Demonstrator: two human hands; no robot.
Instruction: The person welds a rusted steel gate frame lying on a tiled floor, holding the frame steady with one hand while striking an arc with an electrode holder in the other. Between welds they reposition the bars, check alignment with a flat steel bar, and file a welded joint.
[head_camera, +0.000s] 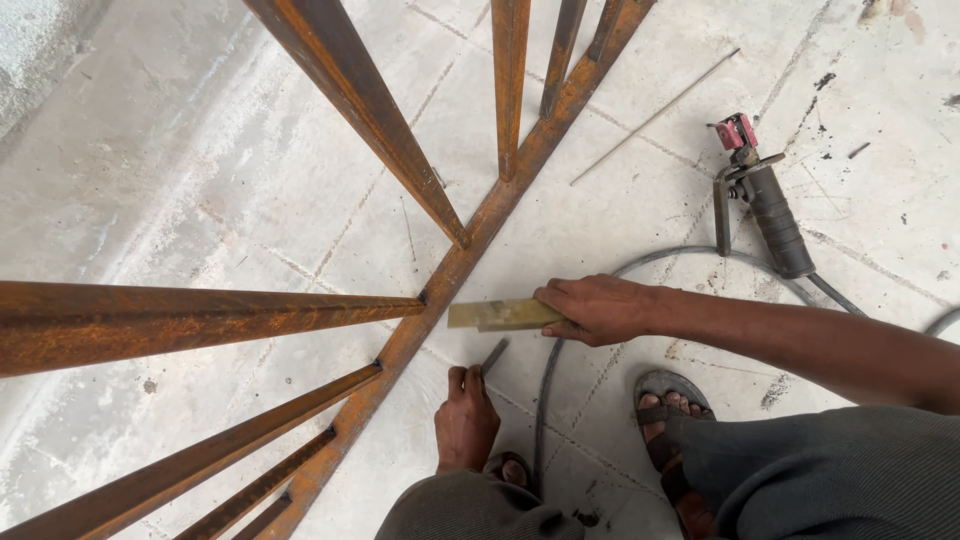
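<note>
head view: right hand (600, 308) has its grip closed on a flat yellowish bar (500, 314) laid against the rusty frame rail (440, 290); left hand (465, 420) pinches a thin dark rod (493, 356) on the floor; several uprights already join the rail; electrode holder (765, 200) lies unused.

No packages, labels, signs or screens show anywhere in this view of the floor.

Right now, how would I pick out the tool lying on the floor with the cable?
Start at the long rusty frame rail crossing the concrete floor, then look to its right, beyond the person's right hand. There lies the welding electrode holder, the only thing with a black handle, red head and trailing cable.
</note>
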